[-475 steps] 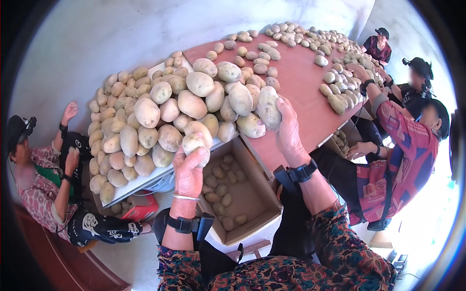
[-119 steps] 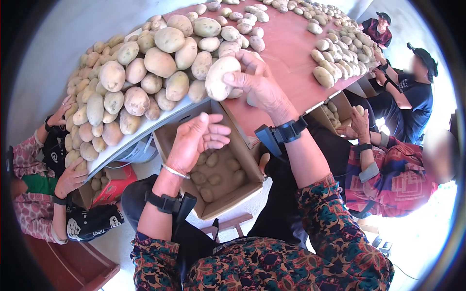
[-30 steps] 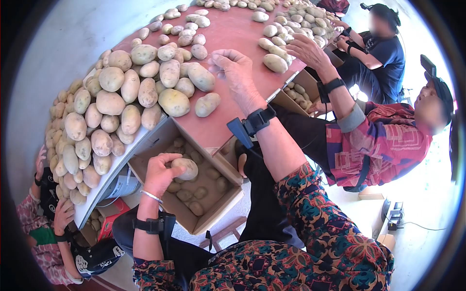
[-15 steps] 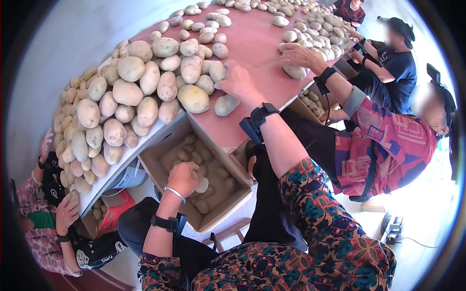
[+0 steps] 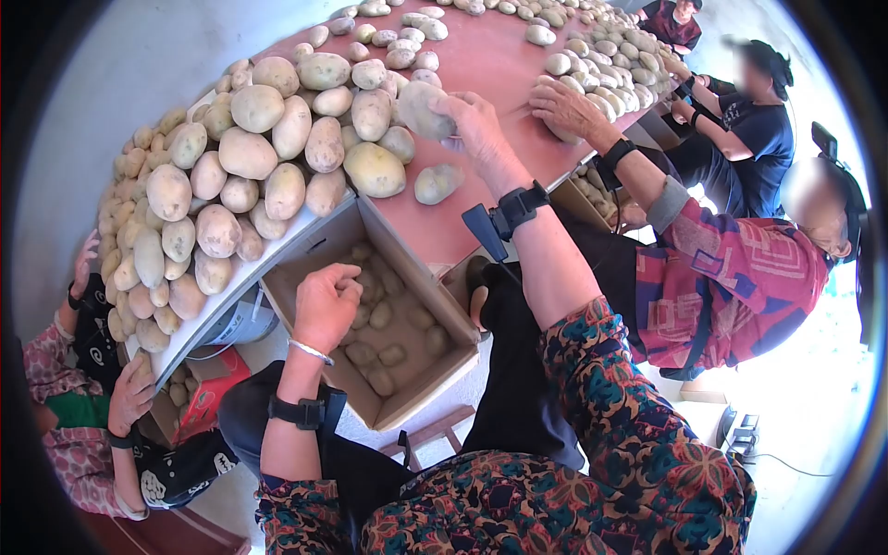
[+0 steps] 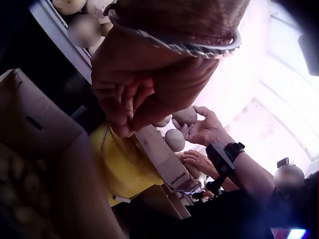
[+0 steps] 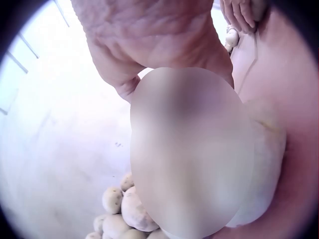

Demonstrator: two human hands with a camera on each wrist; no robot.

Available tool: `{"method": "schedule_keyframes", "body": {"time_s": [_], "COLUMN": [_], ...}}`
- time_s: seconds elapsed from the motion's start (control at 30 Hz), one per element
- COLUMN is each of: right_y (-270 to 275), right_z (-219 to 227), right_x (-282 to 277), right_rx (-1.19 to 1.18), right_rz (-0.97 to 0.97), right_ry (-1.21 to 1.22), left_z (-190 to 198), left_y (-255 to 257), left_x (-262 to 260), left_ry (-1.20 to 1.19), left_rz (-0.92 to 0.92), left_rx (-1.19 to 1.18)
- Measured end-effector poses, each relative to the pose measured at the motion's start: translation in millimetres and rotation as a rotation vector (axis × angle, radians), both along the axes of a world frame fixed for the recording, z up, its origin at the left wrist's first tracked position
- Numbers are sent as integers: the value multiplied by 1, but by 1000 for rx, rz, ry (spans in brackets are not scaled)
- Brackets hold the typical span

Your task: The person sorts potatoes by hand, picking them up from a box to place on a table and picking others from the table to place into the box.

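My right hand is up on the desk, fingers curled round a large potato that sits at the near edge of the potato pile. The potato is on the far-left side of my palm, held against the neighbouring potatoes of the heap. In the right wrist view the same potato fills most of the picture right under the hand, though it is blurred there and I cannot make out where each finger lies.

A smaller potato lies alone on the red desk top, just beside my right wrist and on the near side of the hand, apart from the pile.

My left hand hangs above the open cardboard box, below the desk edge. Its fingers are loosely curled and I see nothing in them; the left wrist view shows the hand the same way, fingertips drawn together with no potato between them. The potatoes in the box lie on its bottom, beneath and to the right of that hand, not touching it.

To my right, a person in a patterned red top reaches one hand onto another potato heap further along the desk.
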State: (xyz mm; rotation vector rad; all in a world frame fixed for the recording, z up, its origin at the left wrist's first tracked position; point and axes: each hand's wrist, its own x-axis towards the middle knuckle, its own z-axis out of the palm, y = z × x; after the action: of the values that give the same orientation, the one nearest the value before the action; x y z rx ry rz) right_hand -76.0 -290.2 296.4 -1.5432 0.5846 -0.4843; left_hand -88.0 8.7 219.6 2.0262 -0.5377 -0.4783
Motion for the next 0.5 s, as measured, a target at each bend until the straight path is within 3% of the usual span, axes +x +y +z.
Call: {"method": "schedule_keyframes", "body": {"time_s": [0.27,0.5], "right_y": [22,61], "right_z": [15,58], "right_x": [-10,-47], "right_rx": [377,357], "right_rz": [294,441], "right_ry": [-280,-275], "left_z": [13,1], "left_y": [-1,8], "left_x": [1,-3], "left_ry": [61,165], "left_rz": [39,45], "left_rx": [-127,-288]}}
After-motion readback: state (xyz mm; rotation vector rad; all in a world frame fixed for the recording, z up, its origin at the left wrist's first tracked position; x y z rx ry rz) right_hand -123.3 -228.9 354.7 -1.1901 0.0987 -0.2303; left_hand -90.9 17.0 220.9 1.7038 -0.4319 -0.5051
